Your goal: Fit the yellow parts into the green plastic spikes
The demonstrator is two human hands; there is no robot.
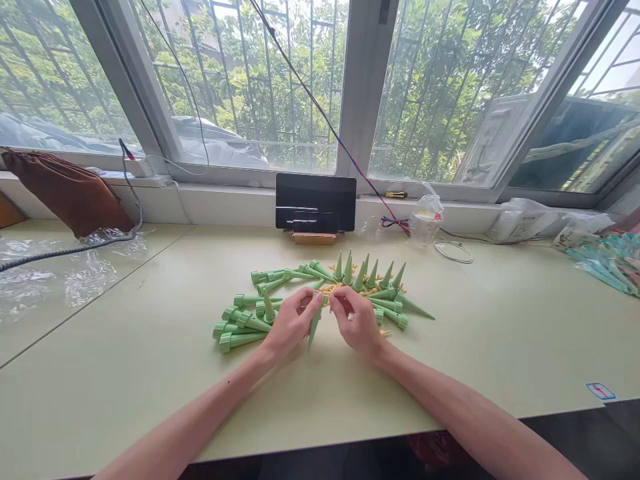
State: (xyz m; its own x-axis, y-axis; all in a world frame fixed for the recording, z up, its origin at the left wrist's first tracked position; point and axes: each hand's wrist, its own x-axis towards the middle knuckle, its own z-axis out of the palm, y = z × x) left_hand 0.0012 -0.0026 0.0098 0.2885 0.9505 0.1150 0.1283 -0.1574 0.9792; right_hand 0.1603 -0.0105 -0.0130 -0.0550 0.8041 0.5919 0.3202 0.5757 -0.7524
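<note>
My left hand (pixel 295 320) is closed round a green plastic watering spike (pixel 314 331), its pointed end slanting down toward me. Close beside its wide end, my right hand (pixel 357 321) is pinched, with thumb and forefinger together; what sits between them is too small to make out, though yellow shows there. On the left lie several green spikes with ribbed caps (pixel 245 319). Others stand point-up (pixel 367 273) behind my right hand, and a few lie to its right. Small yellow plastic pieces (pixel 327 289) are scattered among them, partly hidden by my fingers.
A black tablet (pixel 315 193) and a phone (pixel 315 223) lean on a stand at the window. A clear plastic cup (pixel 425 227) and a cable (pixel 453 252) lie right of them. Far left are a brown pouch (pixel 70 190) and clear wrappers (pixel 85 273); teal items (pixel 607 260) lie far right.
</note>
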